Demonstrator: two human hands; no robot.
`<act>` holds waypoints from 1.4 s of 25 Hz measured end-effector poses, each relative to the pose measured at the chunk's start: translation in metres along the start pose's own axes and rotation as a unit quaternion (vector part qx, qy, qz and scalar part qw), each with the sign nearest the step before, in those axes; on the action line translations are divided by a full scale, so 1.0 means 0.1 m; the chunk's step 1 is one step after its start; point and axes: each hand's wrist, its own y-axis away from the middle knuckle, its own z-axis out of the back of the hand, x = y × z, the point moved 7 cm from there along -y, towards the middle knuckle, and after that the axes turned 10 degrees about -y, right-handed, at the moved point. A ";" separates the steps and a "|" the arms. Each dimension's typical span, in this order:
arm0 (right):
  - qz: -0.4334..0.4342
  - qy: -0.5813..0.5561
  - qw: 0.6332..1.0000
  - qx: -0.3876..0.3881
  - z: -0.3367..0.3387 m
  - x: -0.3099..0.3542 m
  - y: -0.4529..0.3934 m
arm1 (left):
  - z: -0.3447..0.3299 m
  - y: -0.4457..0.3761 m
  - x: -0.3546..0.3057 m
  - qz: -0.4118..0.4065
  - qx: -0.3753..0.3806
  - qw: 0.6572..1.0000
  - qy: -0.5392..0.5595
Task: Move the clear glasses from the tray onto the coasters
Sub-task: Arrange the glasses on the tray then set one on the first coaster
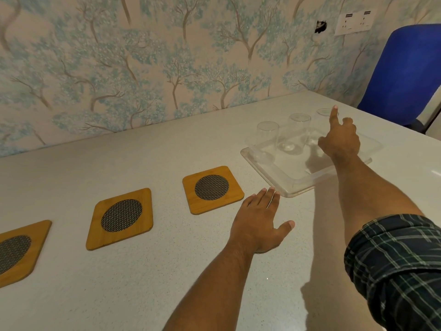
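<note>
Three clear glasses stand in a row on a clear plastic tray (296,181) at the right: the left glass (266,137), the middle glass (296,131) and the far right glass (321,125). My right hand (340,137) hovers over the tray, index finger raised beside the far right glass's rim, holding nothing. My left hand (259,220) lies flat on the table, fingers apart, just before the tray's near corner. Three wooden coasters with round mesh centres lie to the left: the nearest to the tray (212,189), the middle one (120,218) and the left one (18,252), partly cut off.
The pale speckled table (143,283) runs to a wall with tree-pattern wallpaper (119,68). A blue chair (405,70) stands behind the table's far right corner. A wall socket (355,21) sits above the tray.
</note>
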 end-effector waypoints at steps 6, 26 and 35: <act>0.167 -0.188 0.930 -0.267 0.55 0.60 0.32 | 0.02 0.00 0.00 0.001 -0.002 1.000 -0.005; 0.152 -0.162 0.975 0.010 -0.44 1.17 0.89 | 0.08 0.00 -0.02 0.004 0.011 1.000 -0.019; 0.051 -0.220 0.974 0.014 -0.47 1.19 0.85 | 0.14 0.03 -0.03 -0.004 0.016 1.000 -0.013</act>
